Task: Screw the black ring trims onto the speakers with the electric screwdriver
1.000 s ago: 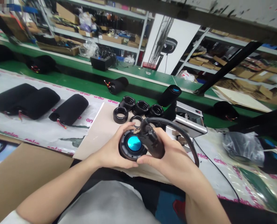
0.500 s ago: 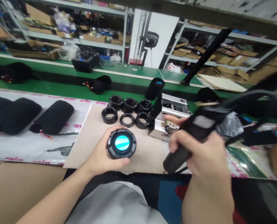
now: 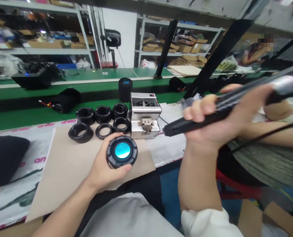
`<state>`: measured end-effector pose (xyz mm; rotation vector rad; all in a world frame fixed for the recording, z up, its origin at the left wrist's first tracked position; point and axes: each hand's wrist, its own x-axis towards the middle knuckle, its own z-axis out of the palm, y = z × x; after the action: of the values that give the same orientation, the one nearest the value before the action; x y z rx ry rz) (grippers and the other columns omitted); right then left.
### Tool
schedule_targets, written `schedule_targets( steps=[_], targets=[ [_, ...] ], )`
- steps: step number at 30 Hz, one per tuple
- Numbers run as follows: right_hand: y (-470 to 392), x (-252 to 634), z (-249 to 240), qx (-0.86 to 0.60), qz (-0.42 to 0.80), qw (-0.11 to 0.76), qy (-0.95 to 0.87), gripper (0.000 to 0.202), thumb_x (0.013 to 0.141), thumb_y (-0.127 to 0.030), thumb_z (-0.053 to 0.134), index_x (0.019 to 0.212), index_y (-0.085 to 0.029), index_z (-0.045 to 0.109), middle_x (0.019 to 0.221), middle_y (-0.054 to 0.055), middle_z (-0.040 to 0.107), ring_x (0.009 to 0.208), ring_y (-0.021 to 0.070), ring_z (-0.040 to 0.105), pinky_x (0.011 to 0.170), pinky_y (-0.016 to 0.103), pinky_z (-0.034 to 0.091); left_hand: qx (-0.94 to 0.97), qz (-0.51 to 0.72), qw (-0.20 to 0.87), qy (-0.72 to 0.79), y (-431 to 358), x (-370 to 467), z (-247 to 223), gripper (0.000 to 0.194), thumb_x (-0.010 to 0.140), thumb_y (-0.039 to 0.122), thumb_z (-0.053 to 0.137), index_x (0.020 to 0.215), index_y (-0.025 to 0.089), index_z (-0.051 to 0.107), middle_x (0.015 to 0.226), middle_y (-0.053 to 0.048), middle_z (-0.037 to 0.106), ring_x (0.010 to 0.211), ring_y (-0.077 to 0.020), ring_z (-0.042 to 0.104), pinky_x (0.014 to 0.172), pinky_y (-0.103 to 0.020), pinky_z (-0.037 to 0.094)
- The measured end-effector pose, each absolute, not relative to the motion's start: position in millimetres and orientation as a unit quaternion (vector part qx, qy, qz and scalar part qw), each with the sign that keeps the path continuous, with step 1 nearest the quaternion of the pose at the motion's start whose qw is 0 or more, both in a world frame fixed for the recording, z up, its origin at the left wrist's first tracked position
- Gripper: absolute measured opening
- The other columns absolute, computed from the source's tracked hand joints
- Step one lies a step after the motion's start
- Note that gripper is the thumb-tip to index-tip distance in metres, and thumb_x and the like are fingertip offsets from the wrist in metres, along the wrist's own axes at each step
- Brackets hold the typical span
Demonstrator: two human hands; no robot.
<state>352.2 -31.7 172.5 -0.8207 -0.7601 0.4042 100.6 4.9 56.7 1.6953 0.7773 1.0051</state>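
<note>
My left hand (image 3: 100, 169) is wrapped round a black cylindrical speaker (image 3: 122, 150), whose shiny blue disc and dark end ring face up. In my right hand (image 3: 210, 126) is a black electric screwdriver (image 3: 186, 125), raised and tilted, its tip pointing left near the screw feeder (image 3: 145, 126). That feeder is a silver metal box with a small red light. To its left, several black plastic rings (image 3: 104, 114) stand in two rows; the nearest are just beyond the speaker. Under them lies a brown cardboard sheet (image 3: 69, 174).
Behind the feeder a black cylindrical speaker (image 3: 125, 89) stands upright on the green bench (image 3: 97, 89). Black fabric-covered bodies (image 3: 66, 99) with wires lie left. A co-worker's sleeve (image 3: 267, 154) is close on the right. Dark slanted posts (image 3: 210, 56) rise beyond the bench.
My view has swung right. The screwdriver in my right hand has been raised and turned, and its tip is now beside the feeder. My left hand keeps its hold on the speaker.
</note>
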Motion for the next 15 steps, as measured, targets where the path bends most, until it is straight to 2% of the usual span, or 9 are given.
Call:
schedule_targets(
  steps=[1, 2, 6, 15],
  targets=[
    [-22, 350, 168, -0.355, 0.211, 0.833, -0.367, 0.051, 0.081, -0.065, 0.083, 0.088, -0.028, 0.049, 0.055, -0.011, 0.045, 0.041, 0.0095, 0.043, 0.041, 0.024, 0.039, 0.698, 0.41, 0.498, 0.311, 5, 106, 57, 0.079, 0.071, 0.04, 0.093, 0.138, 0.023, 0.054, 0.138, -0.012, 0.07, 0.126, -0.034, 0.071, 0.102, -0.041, 0.06],
    [-11, 347, 163, -0.331, 0.22, 0.837, -0.377, 0.051, 0.08, -0.064, 0.085, 0.088, -0.028, 0.05, 0.054, -0.01, 0.047, 0.041, 0.0104, 0.044, 0.04, 0.025, 0.038, 0.698, 0.41, 0.502, 0.305, 5, 110, 56, 0.079, 0.071, 0.039, 0.093, 0.138, 0.023, 0.054, 0.139, -0.012, 0.07, 0.127, -0.0336, 0.07, 0.103, -0.041, 0.059],
    [28, 337, 145, -0.304, 0.235, 0.808, -0.446, 0.048, 0.088, -0.071, 0.077, 0.089, -0.027, 0.058, 0.055, -0.006, 0.056, 0.038, 0.013, 0.048, 0.036, 0.027, 0.038, 0.702, 0.426, 0.488, 0.297, 7, 113, 52, 0.079, 0.071, 0.038, 0.094, 0.138, 0.022, 0.055, 0.136, -0.012, 0.073, 0.124, -0.032, 0.073, 0.101, -0.039, 0.06],
    [57, 332, 124, -0.341, 0.25, 0.756, -0.5, 0.045, 0.095, -0.068, 0.072, 0.086, -0.025, 0.06, 0.054, -0.006, 0.055, 0.038, 0.0134, 0.049, 0.038, 0.025, 0.033, 0.707, 0.435, 0.471, 0.297, 9, 113, 52, 0.079, 0.071, 0.039, 0.094, 0.138, 0.021, 0.056, 0.132, -0.011, 0.075, 0.118, -0.0298, 0.075, 0.098, -0.037, 0.061]
  ],
)
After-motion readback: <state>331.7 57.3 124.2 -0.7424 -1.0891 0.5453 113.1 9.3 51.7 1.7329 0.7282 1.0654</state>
